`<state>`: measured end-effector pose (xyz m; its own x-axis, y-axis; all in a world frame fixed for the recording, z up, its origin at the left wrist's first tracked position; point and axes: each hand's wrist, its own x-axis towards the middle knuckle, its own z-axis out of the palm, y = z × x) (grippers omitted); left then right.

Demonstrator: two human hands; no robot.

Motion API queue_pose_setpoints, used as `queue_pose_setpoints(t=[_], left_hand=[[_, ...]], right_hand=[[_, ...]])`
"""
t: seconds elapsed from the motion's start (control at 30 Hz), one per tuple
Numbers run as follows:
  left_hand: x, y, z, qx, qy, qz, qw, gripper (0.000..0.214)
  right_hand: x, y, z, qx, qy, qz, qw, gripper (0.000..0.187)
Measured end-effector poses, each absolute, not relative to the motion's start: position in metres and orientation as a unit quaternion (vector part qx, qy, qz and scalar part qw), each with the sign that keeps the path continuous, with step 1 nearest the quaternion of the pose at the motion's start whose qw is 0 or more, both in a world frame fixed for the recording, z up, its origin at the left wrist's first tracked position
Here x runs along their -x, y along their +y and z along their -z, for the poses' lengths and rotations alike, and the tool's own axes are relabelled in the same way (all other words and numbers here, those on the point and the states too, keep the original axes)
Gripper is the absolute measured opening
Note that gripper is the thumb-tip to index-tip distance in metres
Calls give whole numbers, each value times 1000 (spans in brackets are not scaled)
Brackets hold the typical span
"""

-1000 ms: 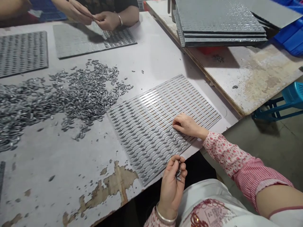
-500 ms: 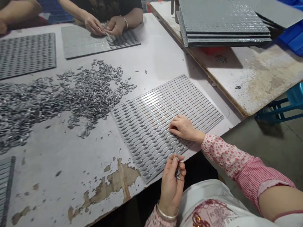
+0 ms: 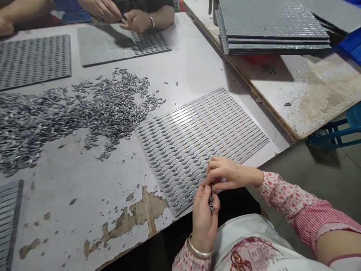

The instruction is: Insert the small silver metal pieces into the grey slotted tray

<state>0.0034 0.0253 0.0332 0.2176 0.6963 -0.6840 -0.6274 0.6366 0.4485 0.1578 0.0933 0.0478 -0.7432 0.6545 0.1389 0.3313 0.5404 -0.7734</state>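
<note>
A person's left hand (image 3: 203, 216), a bangle (image 3: 197, 250) at the wrist, is held upright just off the near edge of a worn white table (image 3: 84, 195), its fingers curled shut around a small clutch of dark metal pieces (image 3: 211, 203). The right hand (image 3: 225, 174), in a pink floral sleeve (image 3: 284, 197), meets it from the right with fingertips bunched together against the clutch; whether they hold a piece of their own cannot be made out. This hand covers part of the near edge of a grooved plate (image 3: 197, 139), which lies at an angle on the table, its slots filled in the near-left part and bare and shiny toward the far right. A broad heap of loose pieces (image 3: 70, 113) spreads across the table to the left, its fringe reaching the plate's far-left corner. Across the table, a co-worker's two hands (image 3: 135, 20) work close together over a second plate (image 3: 118, 43). A third plate (image 3: 34, 60) lies beside it at far left, and the edge of a fourth (image 3: 9, 222) shows at the lower left. On a stained bench (image 3: 310, 90) to the right sits a stack of plates (image 3: 270, 26), with a blue stool (image 3: 335, 130) below it on the floor.
</note>
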Motion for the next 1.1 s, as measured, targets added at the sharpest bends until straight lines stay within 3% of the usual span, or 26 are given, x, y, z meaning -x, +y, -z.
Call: queue_pose_setpoints(t=[0.2, 0.3, 0.5, 0.83, 0.97, 1.1], left_hand=[[-1, 25, -36, -2, 452, -438, 777, 19], [1, 26, -37, 13, 453, -437, 777, 21], [2, 23, -32, 25, 446, -440, 779, 23], [2, 22, -28, 31, 454, -439, 775, 22], [1, 24, -29, 26, 455, -447, 770, 26], [1, 25, -27, 22, 458, -458, 762, 24]], right_hand=[[-155, 101, -35, 341, -759, -466, 303, 17], [-158, 122, -32, 426, -738, -411, 324, 16], [-156, 153, -16, 456, -817, -277, 218, 8], [-146, 156, 0, 485, -832, -190, 194, 9], [-148, 150, -10, 475, -809, -244, 245, 9], [-154, 129, -30, 361, -796, -414, 253, 19]])
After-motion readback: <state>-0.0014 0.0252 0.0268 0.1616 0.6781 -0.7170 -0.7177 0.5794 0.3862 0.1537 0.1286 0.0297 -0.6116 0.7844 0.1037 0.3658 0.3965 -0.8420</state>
